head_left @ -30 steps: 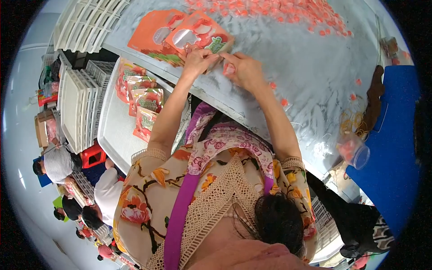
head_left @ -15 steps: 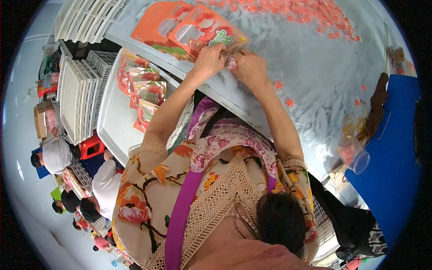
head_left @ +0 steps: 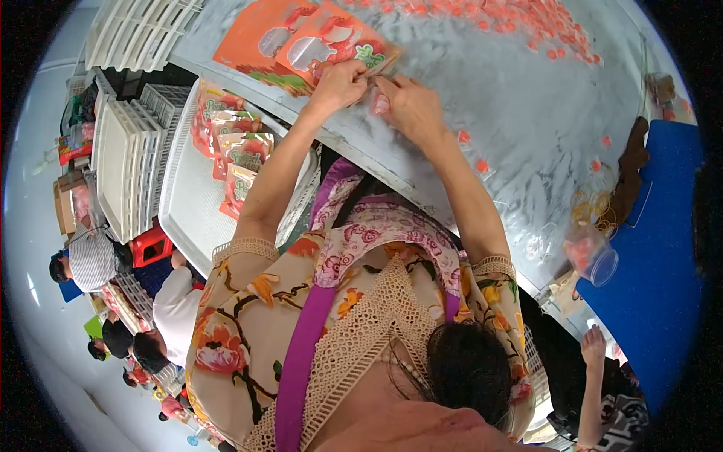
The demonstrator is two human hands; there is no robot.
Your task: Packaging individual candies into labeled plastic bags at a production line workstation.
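Note:
An orange flat pouch [head_left: 309, 53] with a clear window lies on the metal table, overlapping another orange pouch [head_left: 252, 39]. My left hand [head_left: 340, 87] is closed, its fingers pinching the pouch's near right edge. Close beside that edge is my right hand [head_left: 414, 111], its fingers bent around a small wrapped red sweet [head_left: 381, 103]. The right fingertips meet the pouch's edge, and whether they grip it too is hidden. Between the two hands the pouch's corner is slightly blurred.
A heap of wrapped red sweets [head_left: 520, 26] covers the far side, with some loose sweets [head_left: 482, 165] nearer. Several filled pouches [head_left: 245, 151] lie on a white tray [head_left: 181, 218] at left. Stacked crates [head_left: 124, 166], a plastic cup [head_left: 599, 265] and a co-worker's hand [head_left: 593, 345] also show.
My left hand has shifted slightly down and left along the pouch edge. The sweet now shows more clearly below my right fingers. A co-worker's forearm has appeared at the lower right.

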